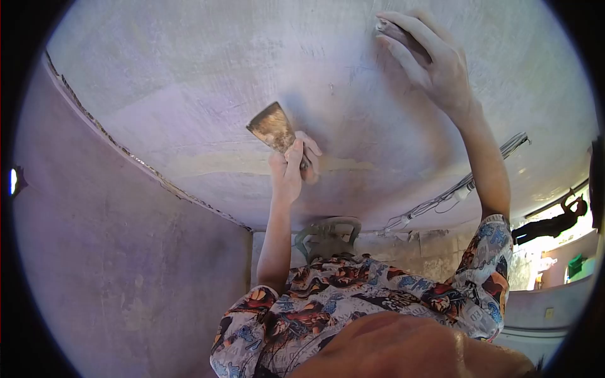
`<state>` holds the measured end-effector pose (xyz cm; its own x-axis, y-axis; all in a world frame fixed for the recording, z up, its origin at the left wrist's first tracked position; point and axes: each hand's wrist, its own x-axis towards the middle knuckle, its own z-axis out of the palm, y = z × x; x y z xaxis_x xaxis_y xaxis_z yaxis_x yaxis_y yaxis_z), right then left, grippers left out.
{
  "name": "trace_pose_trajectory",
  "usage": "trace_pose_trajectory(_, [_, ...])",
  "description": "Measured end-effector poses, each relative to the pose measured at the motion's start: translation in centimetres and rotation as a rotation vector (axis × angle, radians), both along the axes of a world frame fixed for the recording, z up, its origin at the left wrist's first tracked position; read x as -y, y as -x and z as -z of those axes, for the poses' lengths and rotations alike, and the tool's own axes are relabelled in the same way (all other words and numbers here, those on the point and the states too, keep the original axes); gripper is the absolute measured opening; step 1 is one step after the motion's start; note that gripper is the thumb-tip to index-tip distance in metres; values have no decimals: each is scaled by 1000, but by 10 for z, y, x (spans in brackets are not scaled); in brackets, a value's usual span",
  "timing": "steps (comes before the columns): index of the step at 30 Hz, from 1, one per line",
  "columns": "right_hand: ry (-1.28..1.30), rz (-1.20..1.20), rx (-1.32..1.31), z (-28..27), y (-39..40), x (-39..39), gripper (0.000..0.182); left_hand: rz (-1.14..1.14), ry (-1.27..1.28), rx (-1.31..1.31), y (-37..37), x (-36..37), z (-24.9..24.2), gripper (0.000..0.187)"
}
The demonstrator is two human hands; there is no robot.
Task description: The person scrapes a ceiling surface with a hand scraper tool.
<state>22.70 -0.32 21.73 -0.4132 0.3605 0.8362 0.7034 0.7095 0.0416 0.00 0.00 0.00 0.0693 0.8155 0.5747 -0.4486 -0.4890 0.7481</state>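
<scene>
A putty knife [272,126] with a brown-stained blade is upright in my left hand [295,165], its fingers wrapped round the handle. The blade points up and stands in front of the pale plastered surface [208,101]. Higher up and to the right, my right hand [435,66] is bent over a small greyish object [403,36], fingers on one side and thumb on the other. That hand is at the plaster; its palm side is partly hidden, and what the object is cannot be made out.
A rough, cracked edge [126,151] divides the plaster from a grey-purple wall [126,264] at left. Bundled wires [466,183] run along the right. A green chair [328,234] shows beyond my shirt. Another person [554,223] with raised arms is by a bright opening at far right.
</scene>
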Motion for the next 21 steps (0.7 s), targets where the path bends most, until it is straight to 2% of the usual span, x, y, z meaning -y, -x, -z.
trace_pose_trajectory(3, [-191, -32, 127, -20, 11, 0, 24, -67, -44, -100, -10, -19, -7, 33])
trace_pose_trajectory(5, [-201, 6, 201, -23, 17, 3, 17, -25, 28, 97, -29, -16, -25, 32])
trace_pose_trajectory(6, [-185, 4, 201, -23, 19, 3, 17, -42, 25, 113, -37, -14, -29, 34])
trace_pose_trajectory(8, [-391, -103, 271, -28, 23, -9, 14, -18, 17, 107, -49, -16, -36, 34])
trace_pose_trajectory(11, [-486, -113, 381, -38, 24, -23, 12, 32, -35, 135, -62, -22, -44, 33])
trace_pose_trajectory(13, [-509, -100, 419, -44, 22, -27, 12, 189, -50, 101, -65, -28, -44, 29])
trace_pose_trajectory(16, [-508, -18, 530, -50, 9, -5, 12, 183, -6, 109, -69, -28, -40, 27])
trace_pose_trajectory(18, [-498, 50, 598, -51, 10, -4, 12, 150, -68, 79, -71, -23, -41, 25])
trace_pose_trajectory(20, [-600, -121, 568, -52, 8, -15, 11, 127, -141, 64, -73, -12, -42, 24])
trace_pose_trajectory(21, [-621, -117, 588, -59, 21, -13, 11, 151, -108, 90, -74, -7, -45, 24])
